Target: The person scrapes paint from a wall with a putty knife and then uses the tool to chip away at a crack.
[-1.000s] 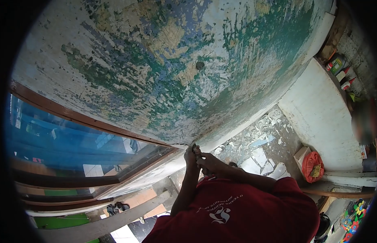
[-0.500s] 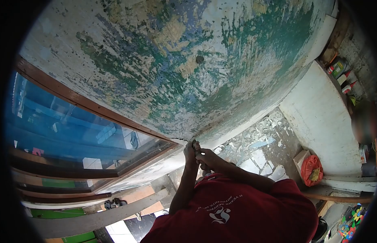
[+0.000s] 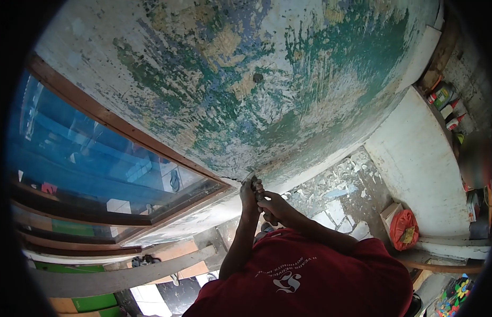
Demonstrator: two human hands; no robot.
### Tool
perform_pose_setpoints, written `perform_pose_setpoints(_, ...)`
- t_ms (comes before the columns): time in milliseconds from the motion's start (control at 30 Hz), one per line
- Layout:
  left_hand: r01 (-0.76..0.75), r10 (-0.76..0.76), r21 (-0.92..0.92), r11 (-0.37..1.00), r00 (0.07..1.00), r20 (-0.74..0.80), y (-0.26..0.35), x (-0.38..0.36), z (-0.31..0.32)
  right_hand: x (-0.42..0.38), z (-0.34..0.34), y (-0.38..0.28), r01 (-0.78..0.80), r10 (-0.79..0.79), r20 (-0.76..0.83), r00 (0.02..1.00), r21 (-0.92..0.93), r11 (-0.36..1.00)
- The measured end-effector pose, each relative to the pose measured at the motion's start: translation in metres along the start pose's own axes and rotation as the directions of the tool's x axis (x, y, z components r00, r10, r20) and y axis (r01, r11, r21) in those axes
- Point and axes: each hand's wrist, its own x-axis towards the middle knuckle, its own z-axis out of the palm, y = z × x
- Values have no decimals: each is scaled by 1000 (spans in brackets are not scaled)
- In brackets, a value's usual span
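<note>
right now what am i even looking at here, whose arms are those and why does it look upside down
This is one picture from a camera worn on a person's head, so the view is tilted and rounded at the edges. The two bare arms and the red shirt belong to the wearer. The left hand and right hand are pressed together around a small tool, hard to make out, at the lower edge of a wall with peeling green and white paint, beside a wood-framed window. Paint flakes litter the floor.

An orange bag (image 3: 404,228) lies by the white ledge (image 3: 420,158); bottles (image 3: 446,103), perhaps glue, above.
</note>
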Motion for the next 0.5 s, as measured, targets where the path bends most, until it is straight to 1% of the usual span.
perform_pose_setpoints(33, -8, 8, 12, 1000, 1000, 28, 3, -7, 11, -2, -3, 0, 9, -9, -13, 1000, 6, 1000)
perform_pose_setpoints(133, -48, 47, 4, 999, 998, 52, 9, -24, 48, -11, -13, -2, 86, -87, -25, 996, -52, 995)
perform_pose_setpoints(167, 10, -18, 65, 998, 991, 135, 5, -17, 38, -18, -15, -5, 76, -79, -36, 996, -69, 995)
perform_pose_setpoints(267, 15, -10, -24, 1000, 980, 197, 7, -30, 69, -27, -24, -12, 130, -133, -60, 989, -56, 990)
perform_pose_setpoints(300, -6, 11, -26, 1000, 981, 192, 8, -35, 79, -28, -30, -13, 122, -128, -50, 991, -97, 988)
perform_pose_setpoints(367, -52, 57, -33, 998, 981, 185, 12, -44, 98, -32, -37, -15, 152, -157, -35, 987, -118, 981)
perform_pose_setpoints(400, -105, 99, 22, 994, 976, 192, 14, -48, 105, -33, -41, -16, 168, -173, -25, 985, -130, 977)
perform_pose_setpoints(433, -160, 143, 75, 984, 969, 200, 16, -52, 111, -32, -46, -16, 199, -204, -7, 979, -187, 962)
perform_pose_setpoints(500, -261, 224, 148, 954, 948, 226, 14, -52, 118, -27, -54, -13, 246, -270, -47, 962, -287, 926)
